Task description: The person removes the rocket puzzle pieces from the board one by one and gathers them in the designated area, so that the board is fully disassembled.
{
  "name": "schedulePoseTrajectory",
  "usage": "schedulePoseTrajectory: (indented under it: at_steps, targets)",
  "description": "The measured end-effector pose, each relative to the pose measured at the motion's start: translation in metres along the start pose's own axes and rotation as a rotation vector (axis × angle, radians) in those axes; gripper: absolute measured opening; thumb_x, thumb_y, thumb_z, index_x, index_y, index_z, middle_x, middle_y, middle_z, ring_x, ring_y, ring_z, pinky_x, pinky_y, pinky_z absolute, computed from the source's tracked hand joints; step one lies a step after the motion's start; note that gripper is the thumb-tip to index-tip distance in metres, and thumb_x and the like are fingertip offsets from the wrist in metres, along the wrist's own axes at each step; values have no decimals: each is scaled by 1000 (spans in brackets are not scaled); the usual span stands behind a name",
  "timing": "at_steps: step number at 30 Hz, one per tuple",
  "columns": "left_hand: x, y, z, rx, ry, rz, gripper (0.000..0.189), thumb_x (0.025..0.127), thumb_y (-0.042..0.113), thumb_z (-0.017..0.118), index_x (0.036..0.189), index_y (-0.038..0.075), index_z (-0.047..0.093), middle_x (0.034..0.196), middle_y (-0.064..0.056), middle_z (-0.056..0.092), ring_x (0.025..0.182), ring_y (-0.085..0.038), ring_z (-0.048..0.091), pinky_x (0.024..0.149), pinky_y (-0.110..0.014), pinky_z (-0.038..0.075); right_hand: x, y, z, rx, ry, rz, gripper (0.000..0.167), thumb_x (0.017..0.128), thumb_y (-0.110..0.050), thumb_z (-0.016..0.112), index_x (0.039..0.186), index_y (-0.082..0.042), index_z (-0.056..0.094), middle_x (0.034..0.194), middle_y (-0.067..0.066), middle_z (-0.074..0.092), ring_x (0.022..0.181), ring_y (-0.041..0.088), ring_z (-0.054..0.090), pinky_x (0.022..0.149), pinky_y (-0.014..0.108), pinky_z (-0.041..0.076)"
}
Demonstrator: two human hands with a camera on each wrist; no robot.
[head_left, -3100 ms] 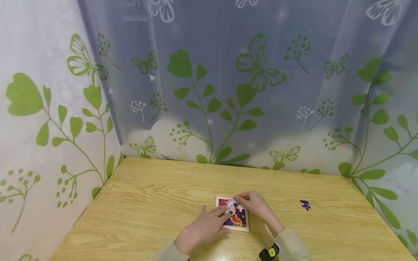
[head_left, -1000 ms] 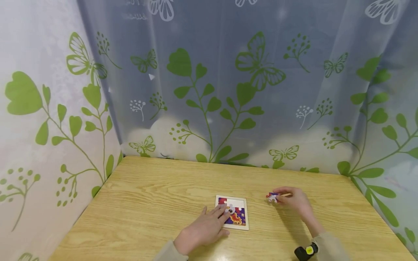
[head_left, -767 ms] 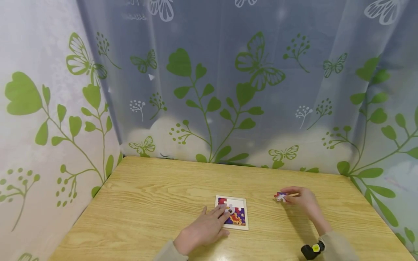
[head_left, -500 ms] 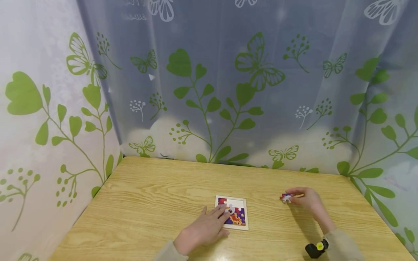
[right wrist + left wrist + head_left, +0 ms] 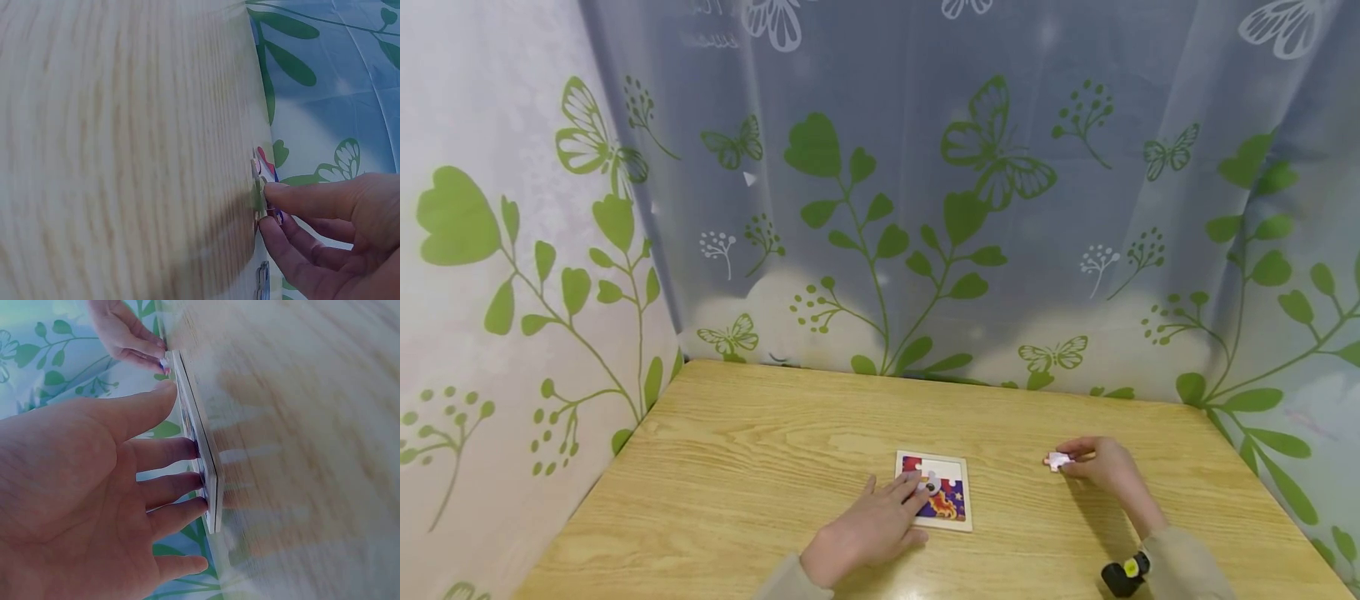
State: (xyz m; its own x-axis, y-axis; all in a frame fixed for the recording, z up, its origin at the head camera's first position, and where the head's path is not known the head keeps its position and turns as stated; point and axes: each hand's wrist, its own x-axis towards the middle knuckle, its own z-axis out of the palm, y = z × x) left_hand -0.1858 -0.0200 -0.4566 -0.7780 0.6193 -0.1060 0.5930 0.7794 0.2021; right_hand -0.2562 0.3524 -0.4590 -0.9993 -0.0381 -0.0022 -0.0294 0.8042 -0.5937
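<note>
A small square puzzle board [image 5: 951, 500] with a colourful picture lies on the wooden table [image 5: 760, 450]. My left hand [image 5: 895, 504] rests flat on the board's left part with straight fingers; in the left wrist view the fingertips [image 5: 194, 481] touch the board [image 5: 206, 456] edge. My right hand [image 5: 1101, 462] is off to the right of the board and pinches a loose puzzle piece [image 5: 1057, 460] at the table surface. In the right wrist view the right hand [image 5: 312, 219] holds that piece [image 5: 261, 175] against the wood.
A second, purple piece [image 5: 262, 281] lies just under the right hand. A curtain [image 5: 925, 208] printed with green leaves and butterflies closes off the back and both sides of the table. A black wrist device [image 5: 1123, 575] sits on the right sleeve.
The right hand has lifted a piece from the board, carried it right and brought it down to the table. The left hand has stayed on the board.
</note>
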Motion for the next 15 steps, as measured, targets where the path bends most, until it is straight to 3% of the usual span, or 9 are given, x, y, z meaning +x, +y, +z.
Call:
schedulePoseTrajectory:
  at_steps: [10,15]
  targets:
    - [0,0,1,-3,5,4,60,102,45,54,154,17,45,164,-4,34,151,-22,31,118,-60,30,2,-5,1,-36,-21,61,26,88,-8,77,111,5,73,102,18,74,78,15,66,60,28,51]
    - [0,0,0,-5,2,5,60,103,45,54,154,17,44,164,-4,34,151,-22,31,118,-60,29,1,-5,1,-57,-16,45,25,89,-8,76,110,4,74,104,19,74,83,21,67,63,31,50]
